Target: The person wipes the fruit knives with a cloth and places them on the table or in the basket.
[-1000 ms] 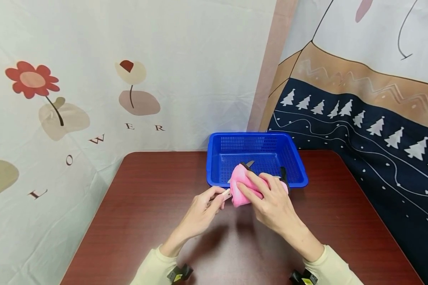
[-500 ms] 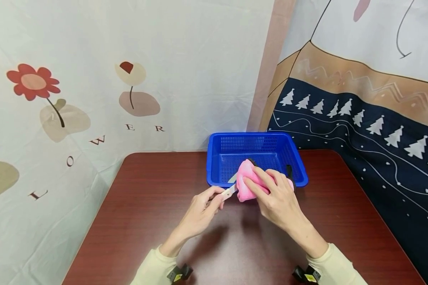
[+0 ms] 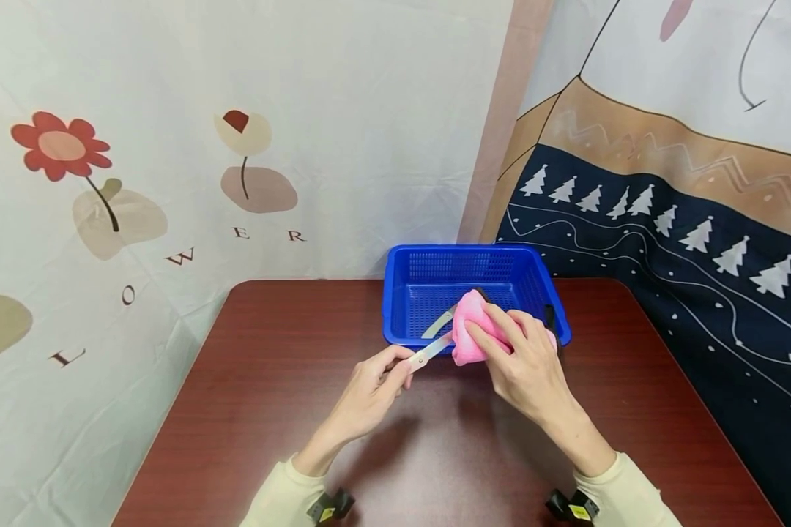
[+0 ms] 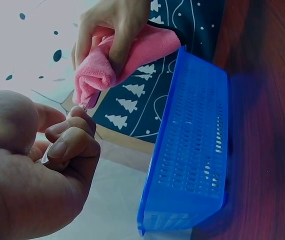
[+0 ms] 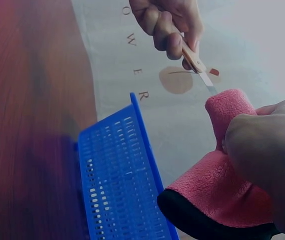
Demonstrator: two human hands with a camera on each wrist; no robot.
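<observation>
My left hand [image 3: 368,391] pinches the pale handle of a small knife [image 3: 422,359] above the table, in front of a blue basket [image 3: 390,293]. The knife's blade points up and right, its tip end covered by a pink cloth [image 3: 466,333]. My right hand [image 3: 530,366] grips this cloth, bunched round the blade. In the right wrist view, the cloth [image 5: 212,185] has a dark edge, and part of the blade [image 5: 207,82] shows bare beside the handle. The left wrist view shows my left fingers [image 4: 75,142] curled on the handle, which is mostly hidden.
Inside the basket lies another pale, knife-like thing [image 3: 438,324], partly hidden by the cloth. The basket stands at the back of the brown table [image 3: 290,329]. Printed fabric [image 3: 343,146] hangs behind the table and along its right side.
My right hand and the cloth have slid up and right along the knife, baring more of its blade. The left hand stays nearly still. More of the thing in the basket shows.
</observation>
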